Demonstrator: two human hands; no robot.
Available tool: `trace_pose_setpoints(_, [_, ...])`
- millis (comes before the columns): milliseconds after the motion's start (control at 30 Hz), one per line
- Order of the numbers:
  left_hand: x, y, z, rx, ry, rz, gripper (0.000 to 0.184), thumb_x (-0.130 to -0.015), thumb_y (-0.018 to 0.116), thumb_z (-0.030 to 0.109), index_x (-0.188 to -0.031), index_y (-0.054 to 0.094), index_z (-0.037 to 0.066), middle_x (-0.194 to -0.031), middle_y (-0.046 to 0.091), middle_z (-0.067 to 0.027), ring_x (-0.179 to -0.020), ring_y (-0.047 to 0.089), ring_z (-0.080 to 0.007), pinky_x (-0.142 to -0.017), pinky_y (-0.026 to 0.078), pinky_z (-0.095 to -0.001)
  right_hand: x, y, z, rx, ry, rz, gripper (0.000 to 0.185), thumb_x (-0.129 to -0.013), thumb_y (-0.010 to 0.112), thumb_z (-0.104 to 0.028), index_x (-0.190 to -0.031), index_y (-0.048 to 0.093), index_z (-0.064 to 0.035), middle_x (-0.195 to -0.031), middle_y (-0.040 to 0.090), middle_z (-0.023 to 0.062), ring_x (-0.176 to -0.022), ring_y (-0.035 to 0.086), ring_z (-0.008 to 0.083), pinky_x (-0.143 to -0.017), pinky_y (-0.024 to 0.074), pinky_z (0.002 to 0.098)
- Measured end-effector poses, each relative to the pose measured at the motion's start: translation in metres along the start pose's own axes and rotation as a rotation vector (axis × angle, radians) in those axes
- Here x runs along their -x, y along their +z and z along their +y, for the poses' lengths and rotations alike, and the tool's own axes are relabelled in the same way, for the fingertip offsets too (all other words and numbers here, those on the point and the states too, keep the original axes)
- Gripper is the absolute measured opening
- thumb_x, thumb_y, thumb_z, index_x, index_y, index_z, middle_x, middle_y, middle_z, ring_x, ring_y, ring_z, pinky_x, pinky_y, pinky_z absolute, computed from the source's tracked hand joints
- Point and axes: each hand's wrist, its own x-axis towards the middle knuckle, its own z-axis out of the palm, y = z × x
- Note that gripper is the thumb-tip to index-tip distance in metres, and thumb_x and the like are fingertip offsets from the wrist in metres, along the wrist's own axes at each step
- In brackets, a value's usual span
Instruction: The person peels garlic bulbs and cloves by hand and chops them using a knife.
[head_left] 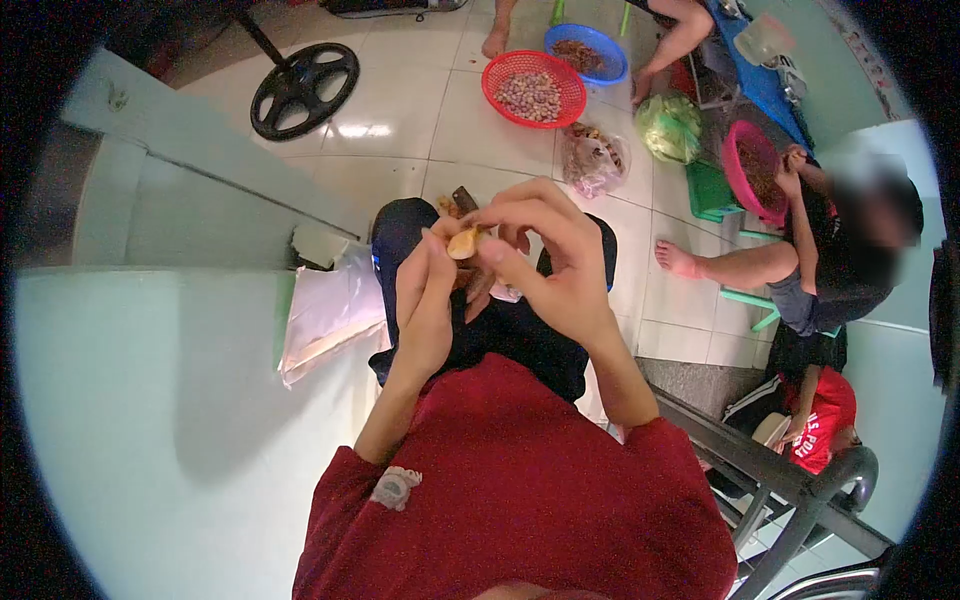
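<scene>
Held up over my lap is a small yellow-orange piece (463, 244) that looks like a chunk of root or a clove; its exact kind is unclear. My left hand (428, 290) pinches it between thumb and fingers from the left. From the right, my right hand (550, 255) closes its thumb and bent forefinger on the same piece. Just beyond my fingers, a dark flat blade-like object (464, 200) shows beside some yellowish bits (447, 206). My hands partly hide whatever lies below them between my knees.
A red basket of shallots (535, 90), a blue basin (590, 50) and plastic bags (594, 160) are on the tiled floor ahead. At right a person (800, 230) sits by a pink basin (752, 172). A metal railing (780, 470) is near my right elbow; a wall stands left.
</scene>
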Motion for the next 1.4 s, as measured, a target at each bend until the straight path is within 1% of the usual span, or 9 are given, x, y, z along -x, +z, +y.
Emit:
trace_pose_setpoints(100, [0.003, 0.007, 0.003, -0.106, -0.008, 0.088, 0.042, -0.106, 0.032, 0.041, -0.107, 0.049, 0.003, -0.079, 0.048, -0.0007, -0.058, 0.042, -0.0069, -0.046, 0.033, -0.0219, 0.006, 0.001, -0.005, -0.025, 0.007, 0.045, 0.020, -0.079, 0.077, -0.010, -0.098, 0.071, -0.0059, -0.092, 0.061, 0.0055, -0.071, 0.055, 0.0105, -0.062, 0.0435, 0.0241])
trace_pose_setpoints(200, [0.004, 0.004, 0.002, -0.108, -0.002, -0.053, 0.041, -0.106, 0.032, 0.040, -0.110, 0.050, 0.003, -0.081, 0.050, 0.0000, -0.060, 0.043, -0.0053, -0.049, 0.034, -0.0202, 0.011, -0.001, -0.004, -0.012, -0.014, 0.086, 0.019, -0.079, 0.078, -0.008, -0.097, 0.072, -0.0056, -0.088, 0.062, 0.0056, -0.070, 0.056, 0.0104, -0.061, 0.0438, 0.0241])
trace_pose_setpoints(300, [0.001, 0.016, 0.003, -0.371, 0.073, 0.034, 0.034, -0.108, 0.031, 0.030, -0.111, 0.049, 0.001, -0.079, 0.052, -0.0012, -0.062, 0.048, -0.0048, -0.051, 0.036, -0.0182, 0.014, -0.003, -0.006, -0.093, 0.032, 0.107, 0.016, -0.080, 0.076, -0.005, -0.095, 0.071, -0.0029, -0.083, 0.063, 0.0059, -0.065, 0.058, 0.0095, -0.058, 0.0440, 0.0229])
trace_pose_setpoints(400, [-0.001, 0.025, 0.000, -0.300, 0.177, 0.192, 0.027, -0.107, 0.037, 0.023, -0.113, 0.048, 0.000, -0.089, 0.056, -0.0052, -0.071, 0.055, -0.0085, -0.058, 0.044, -0.0194, 0.014, -0.004, -0.019, -0.213, 0.215, 0.122, 0.014, -0.083, 0.074, -0.004, -0.096, 0.070, 0.0001, -0.076, 0.063, 0.0062, -0.059, 0.059, 0.0084, -0.054, 0.0445, 0.0222])
trace_pose_setpoints(467, [0.000, 0.019, -0.002, -0.458, 0.321, 0.099, 0.020, -0.103, 0.047, 0.015, -0.117, 0.047, 0.000, -0.103, 0.057, -0.0094, -0.081, 0.059, -0.0125, -0.067, 0.050, -0.0232, 0.014, -0.004, -0.021, -0.219, 0.203, 0.137, 0.014, -0.084, 0.073, -0.004, -0.096, 0.069, 0.0005, -0.075, 0.063, 0.0059, -0.059, 0.060, 0.0080, -0.054, 0.0455, 0.0220])
trace_pose_setpoints(667, [0.003, 0.021, 0.006, -0.645, 0.386, 0.131, 0.022, -0.096, 0.059, 0.005, -0.116, 0.053, -0.002, -0.108, 0.062, -0.0119, -0.092, 0.063, -0.0159, -0.076, 0.053, -0.0269, 0.015, -0.007, -0.027, 0.006, 0.090, 0.133, 0.013, -0.086, 0.071, -0.005, -0.098, 0.068, -0.0008, -0.075, 0.066, 0.0054, -0.062, 0.064, 0.0088, -0.058, 0.0500, 0.0229])
trace_pose_setpoints(967, [-0.002, 0.017, 0.003, -0.650, 0.567, 0.167, 0.019, -0.085, 0.067, -0.007, -0.103, 0.063, -0.003, -0.104, 0.067, -0.0156, -0.095, 0.065, -0.0204, -0.083, 0.052, -0.0290, 0.023, 0.002, -0.014, 0.087, 0.058, 0.210, 0.014, -0.081, 0.074, -0.006, -0.093, 0.068, -0.0037, -0.077, 0.068, 0.0076, -0.064, 0.067, 0.0134, -0.060, 0.0518, 0.0249])
trace_pose_setpoints(1100, [-0.001, 0.019, -0.001, -0.582, 0.553, 0.186, 0.018, -0.085, 0.068, -0.007, -0.102, 0.063, -0.003, -0.106, 0.067, -0.0157, -0.096, 0.065, -0.0215, -0.085, 0.051, -0.0301, 0.024, 0.002, -0.004, 0.245, -0.085, 0.236, 0.016, -0.078, 0.075, -0.007, -0.090, 0.065, -0.0048, -0.076, 0.066, 0.0086, -0.061, 0.065, 0.0142, -0.056, 0.0503, 0.0267])
trace_pose_setpoints(1400, [0.000, 0.025, -0.004, -0.518, 0.495, 0.214, 0.014, -0.085, 0.067, -0.007, -0.095, 0.059, -0.002, -0.106, 0.065, -0.0167, -0.098, 0.063, -0.0214, -0.088, 0.049, -0.0308, 0.023, 0.002, -0.017, 0.297, -0.083, 0.216, 0.019, -0.081, 0.073, -0.008, -0.095, 0.061, -0.0046, -0.077, 0.062, 0.0090, -0.064, 0.064, 0.0193, -0.057, 0.0499, 0.0293])
